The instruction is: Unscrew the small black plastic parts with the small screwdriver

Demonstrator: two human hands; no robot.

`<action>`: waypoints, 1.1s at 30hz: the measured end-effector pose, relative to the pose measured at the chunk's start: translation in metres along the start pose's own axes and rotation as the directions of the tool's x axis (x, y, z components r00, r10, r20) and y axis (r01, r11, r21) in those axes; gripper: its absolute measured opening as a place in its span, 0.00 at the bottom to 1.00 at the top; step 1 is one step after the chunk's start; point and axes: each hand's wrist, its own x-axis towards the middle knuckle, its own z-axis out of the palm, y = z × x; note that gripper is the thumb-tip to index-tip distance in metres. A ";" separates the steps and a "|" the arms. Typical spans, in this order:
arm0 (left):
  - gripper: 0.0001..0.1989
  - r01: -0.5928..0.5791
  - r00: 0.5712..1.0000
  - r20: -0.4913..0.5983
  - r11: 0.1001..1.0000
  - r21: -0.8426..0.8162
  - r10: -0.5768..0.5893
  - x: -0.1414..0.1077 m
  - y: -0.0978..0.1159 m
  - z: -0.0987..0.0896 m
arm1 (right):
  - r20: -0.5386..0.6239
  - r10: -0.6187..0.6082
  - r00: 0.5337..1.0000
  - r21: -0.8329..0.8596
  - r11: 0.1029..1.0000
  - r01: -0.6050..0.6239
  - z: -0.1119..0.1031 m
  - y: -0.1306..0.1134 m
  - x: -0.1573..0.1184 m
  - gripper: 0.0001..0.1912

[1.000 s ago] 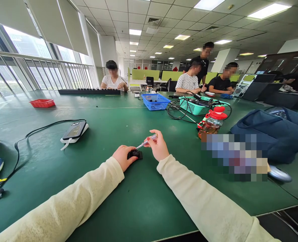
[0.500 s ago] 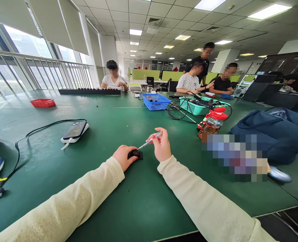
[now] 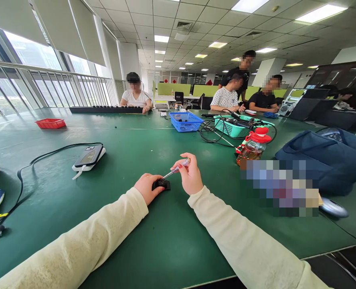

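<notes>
On the green table in front of me lies a small black part (image 3: 165, 185), flat and roughly rectangular, too small to name. My left hand (image 3: 148, 188) grips its left end between thumb and fingers and keeps it on the tabletop. A screwdriver (image 3: 178, 168) with a clear handle is held in my right hand (image 3: 191, 173), fingers closed round the handle. It slants down to the left, and its metal tip meets the top of the black part. Exactly what the tip touches is too small to make out.
Left of my hands, a phone (image 3: 89, 155) rests on a white object beside a black cord. A red tray (image 3: 51, 123), a blue basket (image 3: 185, 122) and a green basket (image 3: 235, 129) with cables stand farther back. A red-lidded jar (image 3: 253, 149) and a dark blue bag (image 3: 325, 160) are on the right.
My right hand has shifted slightly left and the screwdriver has tilted a little lower. My left hand and the black part stay in place.
</notes>
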 end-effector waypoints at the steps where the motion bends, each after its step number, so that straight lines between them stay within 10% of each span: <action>1: 0.19 -0.003 1.000 0.001 1.000 0.001 0.003 0.000 0.000 -0.001 | 0.000 -0.006 1.000 0.004 1.000 0.006 0.000 0.000 0.000 0.10; 33: 0.19 -0.054 0.998 -0.031 0.998 -0.037 0.053 -0.004 0.003 -0.001 | 0.048 -0.120 0.992 -0.158 0.979 0.126 0.005 -0.009 -0.004 0.10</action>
